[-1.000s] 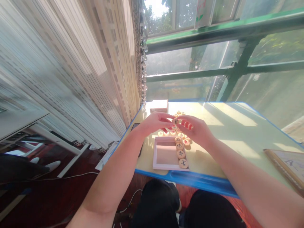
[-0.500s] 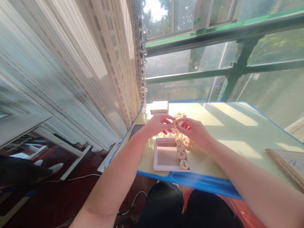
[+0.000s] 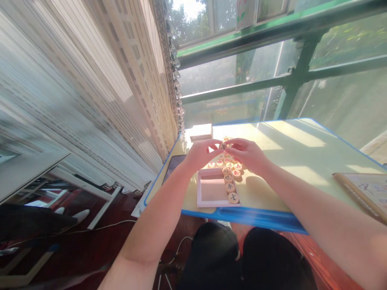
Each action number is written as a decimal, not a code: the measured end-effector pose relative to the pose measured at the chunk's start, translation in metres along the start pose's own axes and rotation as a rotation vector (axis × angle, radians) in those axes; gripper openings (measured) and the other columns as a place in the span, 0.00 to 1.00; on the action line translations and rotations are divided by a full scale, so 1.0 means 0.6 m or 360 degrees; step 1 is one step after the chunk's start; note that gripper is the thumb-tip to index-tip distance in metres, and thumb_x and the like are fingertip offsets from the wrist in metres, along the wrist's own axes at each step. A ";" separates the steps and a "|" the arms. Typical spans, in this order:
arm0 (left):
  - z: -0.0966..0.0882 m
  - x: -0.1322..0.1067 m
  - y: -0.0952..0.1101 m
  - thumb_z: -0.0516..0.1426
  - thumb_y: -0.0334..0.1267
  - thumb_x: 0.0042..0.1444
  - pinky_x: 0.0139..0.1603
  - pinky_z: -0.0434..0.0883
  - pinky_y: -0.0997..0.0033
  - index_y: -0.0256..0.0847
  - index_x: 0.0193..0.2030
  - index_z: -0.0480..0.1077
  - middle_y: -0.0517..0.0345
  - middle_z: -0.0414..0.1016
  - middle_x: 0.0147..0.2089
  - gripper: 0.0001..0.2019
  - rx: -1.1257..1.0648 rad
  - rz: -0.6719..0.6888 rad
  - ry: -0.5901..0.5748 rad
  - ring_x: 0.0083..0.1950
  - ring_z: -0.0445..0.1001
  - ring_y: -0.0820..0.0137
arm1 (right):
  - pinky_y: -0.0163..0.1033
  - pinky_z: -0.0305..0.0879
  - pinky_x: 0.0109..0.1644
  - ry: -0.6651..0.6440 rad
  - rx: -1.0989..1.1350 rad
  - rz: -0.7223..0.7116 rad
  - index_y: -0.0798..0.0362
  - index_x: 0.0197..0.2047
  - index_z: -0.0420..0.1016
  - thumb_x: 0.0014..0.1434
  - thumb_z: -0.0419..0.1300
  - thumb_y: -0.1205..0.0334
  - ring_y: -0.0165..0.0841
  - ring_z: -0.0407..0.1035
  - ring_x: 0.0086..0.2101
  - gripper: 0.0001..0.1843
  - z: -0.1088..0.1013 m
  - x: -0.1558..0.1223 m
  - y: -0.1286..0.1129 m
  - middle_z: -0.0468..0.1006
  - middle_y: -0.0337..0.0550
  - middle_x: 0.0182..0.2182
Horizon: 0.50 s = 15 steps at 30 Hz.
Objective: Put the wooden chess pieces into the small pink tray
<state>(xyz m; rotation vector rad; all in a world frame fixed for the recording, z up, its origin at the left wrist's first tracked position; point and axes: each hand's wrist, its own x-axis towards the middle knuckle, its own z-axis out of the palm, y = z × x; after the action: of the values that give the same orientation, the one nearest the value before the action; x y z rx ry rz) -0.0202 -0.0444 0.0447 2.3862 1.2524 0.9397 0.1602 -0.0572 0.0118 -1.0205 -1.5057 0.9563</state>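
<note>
My left hand [image 3: 200,154] and my right hand [image 3: 248,152] meet above the table, fingertips pinched together on one round wooden chess piece [image 3: 223,146] with a black character. Below them lies a pile of similar wooden pieces [image 3: 227,162] with red and black marks. A shallow white tray [image 3: 211,190] sits near the table's front edge, and a column of several pieces [image 3: 230,187] lines its right inner side. The rest of the tray is bare.
The pale yellow table with a blue rim [image 3: 287,161] stands against a large window. A small wooden box [image 3: 201,132] sits at its far left corner, a framed board [image 3: 363,189] at the right edge, a dark tablet [image 3: 173,163] by the left edge. Curtains hang to the left.
Both hands have lifted slightly and drawn closer together around the single piece. The view has tilted a little; the tray and its column of pieces are unchanged.
</note>
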 end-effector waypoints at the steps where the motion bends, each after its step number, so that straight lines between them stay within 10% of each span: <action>1: -0.002 0.000 0.003 0.58 0.45 0.53 0.28 0.66 0.77 0.42 0.47 0.74 0.59 0.78 0.33 0.16 0.0044 0.0040 0.0008 0.24 0.68 0.79 | 0.34 0.56 0.22 -0.0020 0.0075 0.0040 0.55 0.40 0.76 0.46 0.65 0.52 0.25 0.60 0.20 0.20 0.000 -0.001 -0.003 0.70 0.36 0.21; 15: -0.008 -0.090 -0.010 0.57 0.42 0.55 0.50 0.69 0.64 0.40 0.46 0.75 0.50 0.78 0.46 0.14 0.0122 0.0087 -0.0109 0.48 0.74 0.64 | 0.34 0.51 0.21 0.0102 0.0243 0.0194 0.56 0.33 0.76 0.44 0.60 0.62 0.24 0.56 0.17 0.11 -0.025 0.004 0.011 0.64 0.33 0.15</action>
<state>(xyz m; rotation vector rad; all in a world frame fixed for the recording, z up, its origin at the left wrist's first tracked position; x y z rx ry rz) -0.0492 -0.0848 0.0227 2.5008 1.2250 0.8318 0.1755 -0.0521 0.0085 -1.0316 -1.3087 1.0964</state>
